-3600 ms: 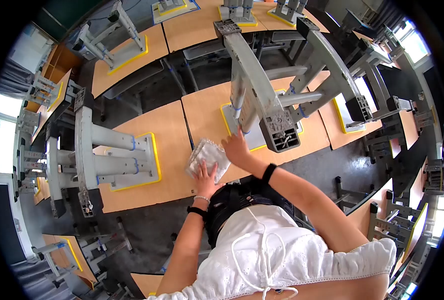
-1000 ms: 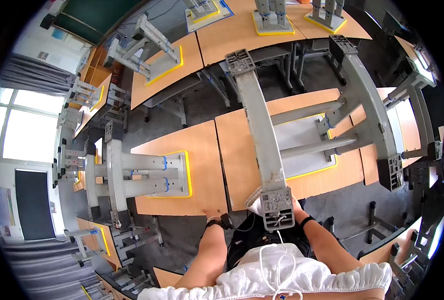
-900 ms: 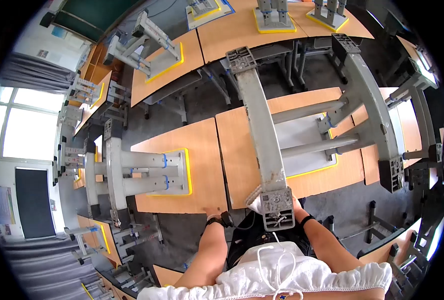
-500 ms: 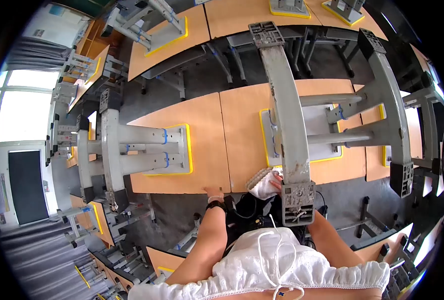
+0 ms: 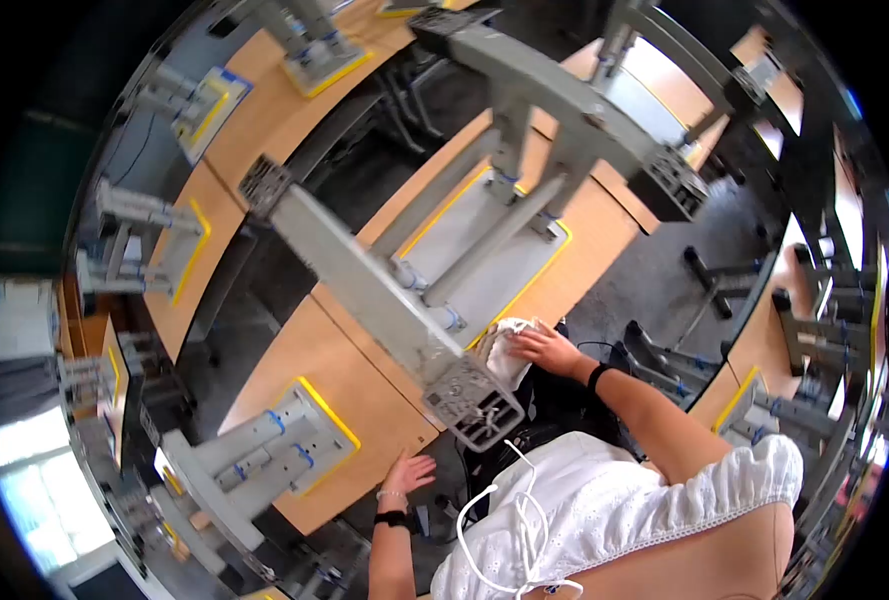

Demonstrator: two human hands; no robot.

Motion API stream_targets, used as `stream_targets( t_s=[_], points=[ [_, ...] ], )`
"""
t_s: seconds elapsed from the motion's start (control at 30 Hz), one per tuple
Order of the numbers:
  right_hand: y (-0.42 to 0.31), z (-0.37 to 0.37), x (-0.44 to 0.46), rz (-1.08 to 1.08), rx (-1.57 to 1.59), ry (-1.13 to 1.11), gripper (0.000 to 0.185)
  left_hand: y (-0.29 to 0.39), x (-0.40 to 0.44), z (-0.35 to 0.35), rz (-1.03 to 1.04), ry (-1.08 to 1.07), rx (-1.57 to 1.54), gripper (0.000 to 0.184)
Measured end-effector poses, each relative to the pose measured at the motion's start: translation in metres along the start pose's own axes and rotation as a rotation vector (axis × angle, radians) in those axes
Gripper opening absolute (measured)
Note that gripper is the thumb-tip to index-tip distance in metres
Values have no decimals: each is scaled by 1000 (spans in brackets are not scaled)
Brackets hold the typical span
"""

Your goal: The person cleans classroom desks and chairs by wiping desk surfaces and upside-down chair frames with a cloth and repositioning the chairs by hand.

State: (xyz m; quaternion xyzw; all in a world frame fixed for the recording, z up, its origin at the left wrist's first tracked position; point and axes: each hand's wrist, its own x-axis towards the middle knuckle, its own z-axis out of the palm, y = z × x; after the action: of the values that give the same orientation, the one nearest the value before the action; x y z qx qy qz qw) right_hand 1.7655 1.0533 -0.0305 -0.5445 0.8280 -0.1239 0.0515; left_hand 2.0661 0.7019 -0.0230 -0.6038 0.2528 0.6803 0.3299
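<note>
My right hand [image 5: 546, 349] lies with spread fingers on a white cloth [image 5: 507, 352] at the near edge of the wooden desk [image 5: 574, 285]. Over that desk stands an upturned stool with a grey metal frame [image 5: 364, 280]; its seat, edged in yellow, rests on the desktop. The frame's near foot [image 5: 472, 400] is between my hands. My left hand [image 5: 407, 472] has its fingers apart and holds nothing, beside the corner of the left desk [image 5: 364, 360]. Another upturned stool [image 5: 264, 455] rests on this left desk.
More desks bearing upturned stools stand beyond, such as the one with a stool [image 5: 179, 245] at the far left. Metal chair or desk legs [image 5: 709, 280] stand on the floor at the right. A bright window [image 5: 49, 495] is at the lower left.
The view has turned, so the desks and stools now appear slanted. My left hand has come off the desk edge. My right hand, earlier partly behind the stool's foot, now shows on the cloth.
</note>
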Motion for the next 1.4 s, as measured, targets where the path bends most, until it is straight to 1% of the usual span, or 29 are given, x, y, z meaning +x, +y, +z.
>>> stream_targets(
  t_s=[0.07,0.17,0.2,0.23,0.33,0.37,0.43,0.53,0.63,0.67,0.77,0.8,0.9,0.93,0.97,1.03,1.1,1.13,1.17,1.2,1.23,1.3,1.33,1.37,1.4],
  points=[
    [15,-12,-10,63,0,21,43,18,-38,19,29,-106,486,61],
    [41,-27,-17,120,-56,32,42,36,-45,60,208,93,908,54],
    [48,-32,-19,125,-49,35,42,42,-40,75,248,145,1037,48],
    [54,-38,-21,132,-42,38,42,45,-37,92,310,154,1090,45],
    [70,-44,-32,156,-15,62,40,63,-21,157,552,72,1094,37],
    [79,-45,-36,161,-8,72,40,70,1,170,618,0,1082,35],
    [96,-45,-46,181,2,119,36,72,10,213,715,-72,1019,33],
    [126,-49,-65,267,9,154,32,70,31,261,744,-43,1134,34],
    [162,-62,-91,368,0,142,32,63,35,316,754,-47,1267,30],
    [177,-66,-100,416,76,126,37,60,31,338,837,22,1290,30],
    [216,-78,-132,552,53,160,41,52,10,418,1080,214,1338,29],
    [227,-83,-140,568,46,173,37,51,6,440,1109,201,1330,29],
    [254,-103,-153,587,294,3,40,49,-5,504,1185,105,1285,34],
    [259,-103,-154,561,291,13,40,47,-9,521,1252,80,1311,36],
    [260,-108,-151,558,210,-6,38,45,-14,536,1319,58,1329,38],
    [262,-118,-143,621,320,-126,39,42,-19,555,1423,23,1388,42],
    [266,-123,-133,566,374,-195,37,48,-29,567,1502,-1,1498,46],
    [267,-125,-130,551,413,-206,37,52,-36,571,1471,-5,1527,45],
    [266,-130,-126,542,456,-212,36,58,-36,573,1487,3,1522,45],
    [269,-137,-126,535,480,-191,38,62,-36,573,1497,3,1526,46],
    [277,-120,-131,503,470,-89,39,68,-35,574,1513,-5,1531,47],
    [279,-172,-141,637,538,-75,32,78,-27,574,1437,26,1503,48],
    [290,-176,-151,670,523,-30,32,82,-23,576,1394,44,1481,49],
    [301,-179,-164,696,512,5,31,85,-21,580,1412,58,1499,50],
    [309,-196,-174,779,453,12,30,87,-20,582,1424,82,1512,51]
  ],
)
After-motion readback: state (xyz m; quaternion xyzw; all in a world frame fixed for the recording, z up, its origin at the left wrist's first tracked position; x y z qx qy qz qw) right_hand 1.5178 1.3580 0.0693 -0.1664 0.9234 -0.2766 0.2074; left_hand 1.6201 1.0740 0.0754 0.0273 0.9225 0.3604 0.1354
